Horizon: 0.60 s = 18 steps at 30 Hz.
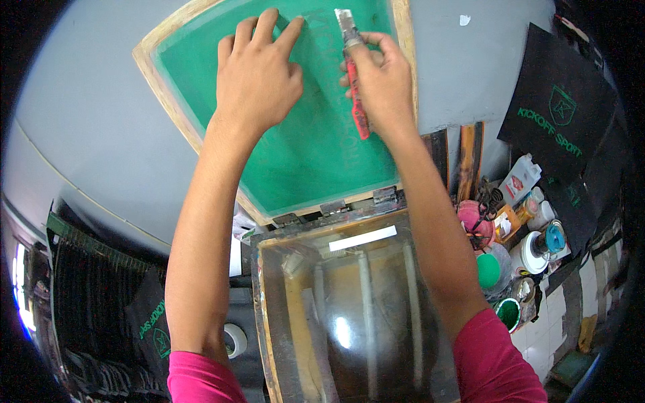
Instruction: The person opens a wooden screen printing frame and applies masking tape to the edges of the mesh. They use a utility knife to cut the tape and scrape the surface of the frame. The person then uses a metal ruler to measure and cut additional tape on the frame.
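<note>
A screen-printing frame with a pale wooden border (404, 27) and green mesh (295, 164) stands raised ahead of me. My left hand (261, 84) rests against the mesh, fingers spread and the thumb bent inward; it holds nothing. In my right hand (384, 84) is a red utility knife (358, 107), gripped between thumb and fingers. Its metal tip points up and its handle end hangs down, over the right part of the mesh. I cannot tell whether the tip touches the mesh. Faint letter shapes show in the green near the knife.
Dark hinges (336, 206) join the frame to a glass-topped table (366, 309) with a white strip (363, 238) on it. Paint tubs (529, 255) and a white jug (521, 180) crowd the right side. Printed black fabric (557, 101) hangs there; dark fabric stacks (101, 295) lie left, beside a tape roll (235, 340).
</note>
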Tool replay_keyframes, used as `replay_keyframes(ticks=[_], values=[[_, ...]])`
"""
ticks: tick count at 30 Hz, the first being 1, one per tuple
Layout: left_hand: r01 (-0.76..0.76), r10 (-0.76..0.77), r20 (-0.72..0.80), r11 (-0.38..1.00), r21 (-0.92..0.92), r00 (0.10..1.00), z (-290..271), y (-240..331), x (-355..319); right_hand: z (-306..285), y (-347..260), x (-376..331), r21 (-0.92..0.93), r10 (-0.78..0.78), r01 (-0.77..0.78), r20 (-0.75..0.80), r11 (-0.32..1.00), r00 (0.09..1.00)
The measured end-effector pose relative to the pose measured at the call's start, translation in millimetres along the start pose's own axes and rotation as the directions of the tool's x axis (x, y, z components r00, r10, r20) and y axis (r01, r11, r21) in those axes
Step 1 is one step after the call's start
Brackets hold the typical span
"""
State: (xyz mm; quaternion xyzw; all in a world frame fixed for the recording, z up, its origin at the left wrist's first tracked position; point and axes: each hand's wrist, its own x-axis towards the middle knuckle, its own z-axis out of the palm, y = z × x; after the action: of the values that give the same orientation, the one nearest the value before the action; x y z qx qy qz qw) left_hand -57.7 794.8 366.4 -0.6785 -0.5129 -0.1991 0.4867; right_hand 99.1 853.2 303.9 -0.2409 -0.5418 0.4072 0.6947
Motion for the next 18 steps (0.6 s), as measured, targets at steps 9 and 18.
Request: replay_keyframes(ticks=[9,18], values=[[-0.017,0.016,-0.056,1.0,-0.014,0.998,4,0,-7,-13,-64,26,-0.307,0.113,-0.034,0.245,0.951,0.963],[-0.006,0.003,-0.1,0.999,-0.034,0.995,14,4,-8,-13,-73,34,-0.436,0.013,0.17,0.385,0.884,0.923]])
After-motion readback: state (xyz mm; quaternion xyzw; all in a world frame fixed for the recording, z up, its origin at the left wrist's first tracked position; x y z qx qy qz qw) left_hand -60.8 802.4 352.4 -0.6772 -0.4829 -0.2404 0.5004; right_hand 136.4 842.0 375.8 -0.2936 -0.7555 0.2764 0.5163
